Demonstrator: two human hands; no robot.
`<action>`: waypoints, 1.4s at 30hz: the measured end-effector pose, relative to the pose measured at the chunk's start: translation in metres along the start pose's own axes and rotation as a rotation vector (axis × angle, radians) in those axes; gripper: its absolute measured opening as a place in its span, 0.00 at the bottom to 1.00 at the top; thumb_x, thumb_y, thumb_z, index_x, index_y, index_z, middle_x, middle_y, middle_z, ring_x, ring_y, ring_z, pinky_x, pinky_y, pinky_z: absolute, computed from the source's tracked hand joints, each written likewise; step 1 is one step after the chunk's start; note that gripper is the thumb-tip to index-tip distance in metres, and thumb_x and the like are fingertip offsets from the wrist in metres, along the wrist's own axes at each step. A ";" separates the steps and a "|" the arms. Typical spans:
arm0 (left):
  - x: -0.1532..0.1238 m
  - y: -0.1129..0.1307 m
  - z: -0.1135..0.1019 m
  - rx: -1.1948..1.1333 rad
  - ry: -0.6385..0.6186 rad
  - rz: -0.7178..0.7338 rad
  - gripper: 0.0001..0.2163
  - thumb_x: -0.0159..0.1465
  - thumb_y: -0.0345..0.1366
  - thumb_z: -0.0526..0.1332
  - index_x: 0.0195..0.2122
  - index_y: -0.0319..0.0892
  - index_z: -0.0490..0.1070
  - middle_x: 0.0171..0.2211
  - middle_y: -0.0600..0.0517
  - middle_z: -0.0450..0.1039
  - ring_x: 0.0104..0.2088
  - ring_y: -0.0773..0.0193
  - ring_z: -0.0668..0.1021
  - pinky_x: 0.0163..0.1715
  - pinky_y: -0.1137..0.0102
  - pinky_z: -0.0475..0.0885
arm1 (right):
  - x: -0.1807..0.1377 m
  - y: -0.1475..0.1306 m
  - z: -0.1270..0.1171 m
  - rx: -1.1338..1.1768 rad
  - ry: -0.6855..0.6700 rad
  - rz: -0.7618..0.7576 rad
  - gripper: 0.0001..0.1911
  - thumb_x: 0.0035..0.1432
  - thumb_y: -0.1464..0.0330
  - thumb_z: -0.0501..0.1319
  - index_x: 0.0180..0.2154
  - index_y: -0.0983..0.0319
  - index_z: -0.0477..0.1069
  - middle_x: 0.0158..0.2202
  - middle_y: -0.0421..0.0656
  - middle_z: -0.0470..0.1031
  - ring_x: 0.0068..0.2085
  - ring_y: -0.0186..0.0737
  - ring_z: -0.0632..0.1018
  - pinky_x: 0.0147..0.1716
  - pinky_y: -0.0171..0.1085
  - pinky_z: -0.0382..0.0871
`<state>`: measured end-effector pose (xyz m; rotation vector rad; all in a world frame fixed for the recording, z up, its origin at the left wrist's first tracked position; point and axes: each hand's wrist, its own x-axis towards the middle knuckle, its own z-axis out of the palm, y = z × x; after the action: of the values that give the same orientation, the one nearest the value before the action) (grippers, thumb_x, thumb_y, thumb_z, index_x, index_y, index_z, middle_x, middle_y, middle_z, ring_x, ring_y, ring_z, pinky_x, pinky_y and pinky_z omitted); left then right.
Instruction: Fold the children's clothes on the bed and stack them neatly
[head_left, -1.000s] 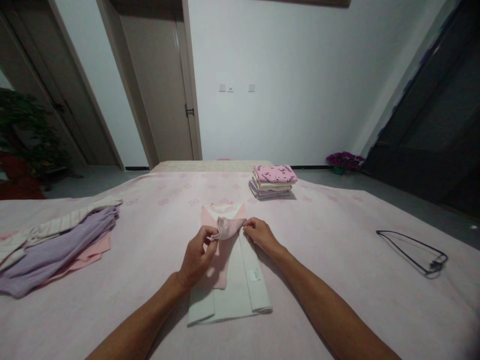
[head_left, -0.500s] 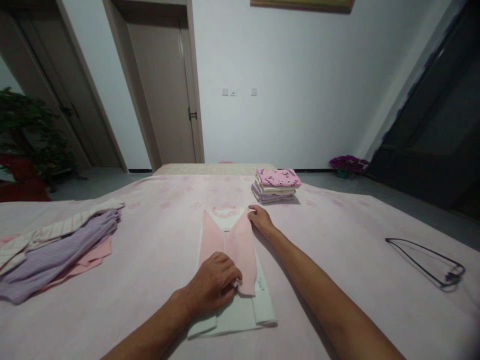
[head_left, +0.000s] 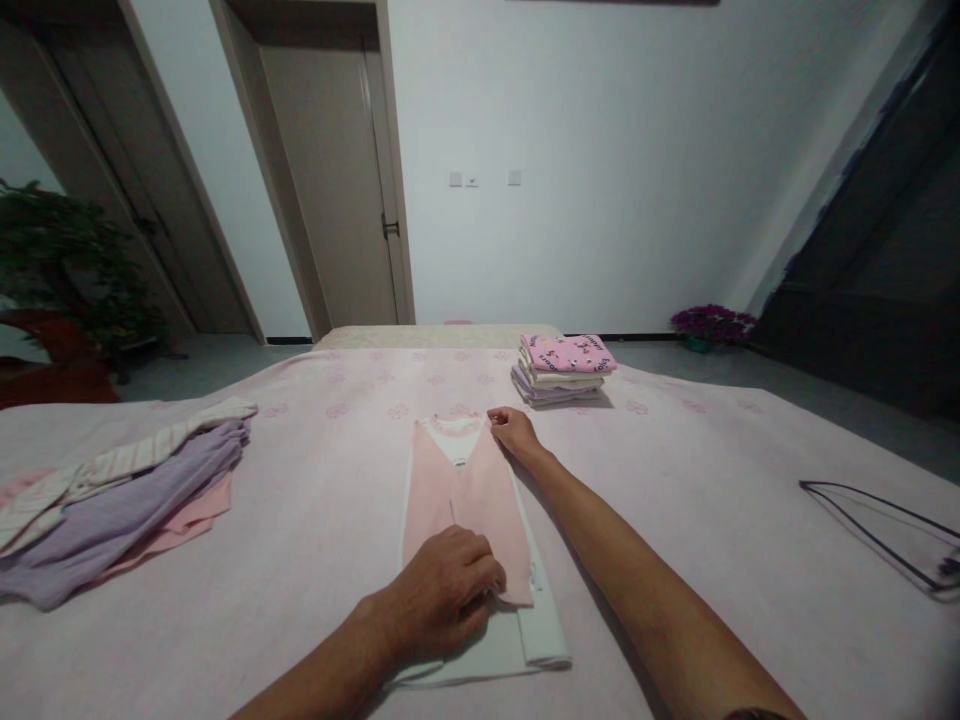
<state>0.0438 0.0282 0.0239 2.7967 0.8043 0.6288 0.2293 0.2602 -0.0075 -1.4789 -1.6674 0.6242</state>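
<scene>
A small white shirt (head_left: 499, 645) with pink sleeves lies in front of me, both sleeves folded inward over its body so they run down the middle. Its pink-edged neckline (head_left: 456, 425) points away from me. With curled fingers, my left hand (head_left: 454, 590) grips the shirt near the sleeve ends and covers part of the lower body. Farther up, my right hand (head_left: 516, 432) pinches the shirt's upper right corner beside the neckline. What lies under the left palm is hidden.
Folded clothes (head_left: 564, 370) are stacked at the far right of the shirt, pink print on top. A loose heap of garments (head_left: 150, 500) lies at the left. A black wire-like frame (head_left: 874, 525) rests at the right on the pink bedcover (head_left: 675, 520).
My left hand has moved slightly right and toward me, and the pink sleeve ends have shifted right. My right hand stays at the upper corner. The view has shifted slightly.
</scene>
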 end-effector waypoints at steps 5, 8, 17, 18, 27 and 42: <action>0.001 0.004 -0.004 -0.011 -0.052 0.009 0.15 0.55 0.25 0.59 0.43 0.46 0.67 0.37 0.51 0.71 0.37 0.60 0.71 0.37 0.66 0.63 | -0.002 0.004 -0.008 -0.124 0.040 0.016 0.17 0.54 0.75 0.60 0.45 0.59 0.79 0.39 0.43 0.82 0.40 0.38 0.79 0.44 0.35 0.69; 0.001 0.005 -0.004 -0.009 -0.060 0.021 0.15 0.55 0.25 0.60 0.42 0.47 0.68 0.36 0.51 0.70 0.35 0.60 0.71 0.35 0.66 0.62 | -0.004 0.000 -0.014 -0.176 0.066 -0.008 0.20 0.56 0.75 0.57 0.50 0.59 0.77 0.43 0.43 0.80 0.42 0.37 0.78 0.46 0.35 0.69; 0.003 0.006 -0.001 -0.070 -0.028 0.074 0.16 0.63 0.26 0.57 0.50 0.49 0.71 0.40 0.50 0.75 0.38 0.61 0.74 0.37 0.67 0.66 | -0.019 -0.013 -0.025 -0.299 -0.117 -0.244 0.12 0.58 0.71 0.63 0.43 0.53 0.81 0.51 0.40 0.79 0.54 0.43 0.74 0.59 0.41 0.60; 0.003 0.006 0.000 -0.084 -0.028 0.082 0.16 0.63 0.27 0.57 0.50 0.49 0.72 0.40 0.50 0.75 0.37 0.61 0.75 0.36 0.68 0.66 | -0.020 -0.013 -0.026 -0.308 -0.131 -0.244 0.11 0.58 0.71 0.63 0.41 0.53 0.81 0.50 0.40 0.80 0.53 0.44 0.74 0.59 0.41 0.60; 0.006 0.013 0.002 -0.265 0.023 0.084 0.11 0.66 0.32 0.58 0.45 0.44 0.78 0.37 0.48 0.78 0.38 0.62 0.77 0.41 0.68 0.71 | -0.011 -0.004 -0.022 -0.271 -0.043 -0.158 0.23 0.60 0.76 0.54 0.53 0.58 0.76 0.53 0.43 0.79 0.53 0.38 0.78 0.54 0.37 0.67; 0.008 0.023 0.000 -0.092 -0.189 0.031 0.27 0.71 0.49 0.53 0.68 0.45 0.56 0.70 0.40 0.56 0.70 0.46 0.59 0.67 0.48 0.55 | -0.016 -0.003 -0.024 -0.396 -0.173 -0.321 0.16 0.64 0.68 0.58 0.50 0.53 0.78 0.59 0.39 0.74 0.60 0.43 0.73 0.62 0.43 0.62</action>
<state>0.0609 0.0134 0.0329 2.7375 0.6779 0.3871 0.2470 0.2408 0.0040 -1.4034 -2.2026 0.2585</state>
